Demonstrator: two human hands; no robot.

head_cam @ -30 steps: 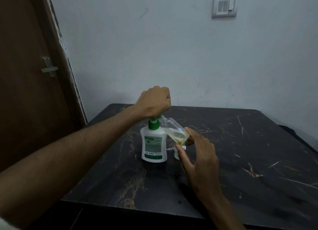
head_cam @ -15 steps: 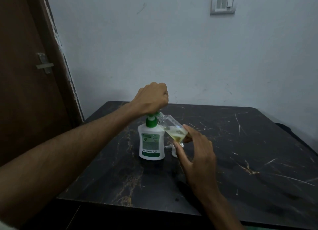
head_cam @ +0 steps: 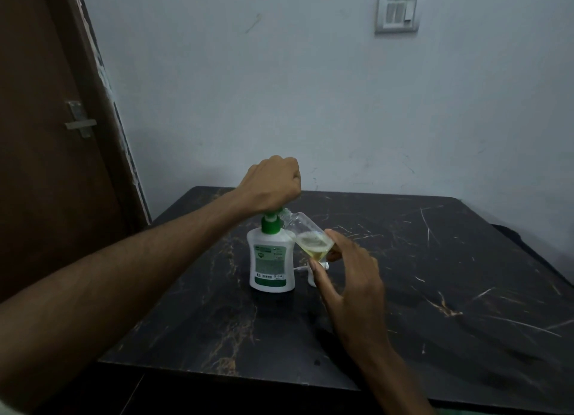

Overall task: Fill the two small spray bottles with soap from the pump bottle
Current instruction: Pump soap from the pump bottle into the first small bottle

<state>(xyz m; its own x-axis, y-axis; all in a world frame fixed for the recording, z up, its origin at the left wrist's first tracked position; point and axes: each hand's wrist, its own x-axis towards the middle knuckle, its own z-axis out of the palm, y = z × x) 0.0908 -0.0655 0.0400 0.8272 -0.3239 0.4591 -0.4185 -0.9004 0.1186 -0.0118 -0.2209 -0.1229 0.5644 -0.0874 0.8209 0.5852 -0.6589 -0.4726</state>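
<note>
- Left hand [head_cam: 273, 184]: closed in a fist over the green pump head of the pump bottle [head_cam: 271, 259], knuckles up; the forearm crosses the table's near-left corner from the lower left.
- Pump bottle: white, green collar and label, upright on the table [head_cam: 435, 274], left of centre and well inside every edge.
- Right hand [head_cam: 351, 278]: thumb and fingers pinched on the lower end of 1 clear spray bottle [head_cam: 306, 234], held in the air and tilted, its open neck up-left at the pump spout.
- Contents: yellowish liquid with foam on top lies pooled in the bottle's lower end (roughly the lower half; the upper half is clear).
- Small white part [head_cam: 313, 274]: stands on the table just right of the pump bottle, largely hidden behind the right thumb; whether it is a cap or the 2nd bottle cannot be told.
- Table surface: dark stone with gold veining and pale scratches; the right half and the far strip are bare, giving wide room to the right of the hands.
- Edges: the far edge meets the wall [head_cam: 310, 103]; the near edge is crossed by both forearms; the right edge runs diagonally to the frame's right side.
- Left boundary: a brown door [head_cam: 46, 166] with a metal latch stands close to the table's far-left corner.
- Wall fitting: 1 switch plate [head_cam: 397, 12] high on the wall, well clear of the work.
</note>
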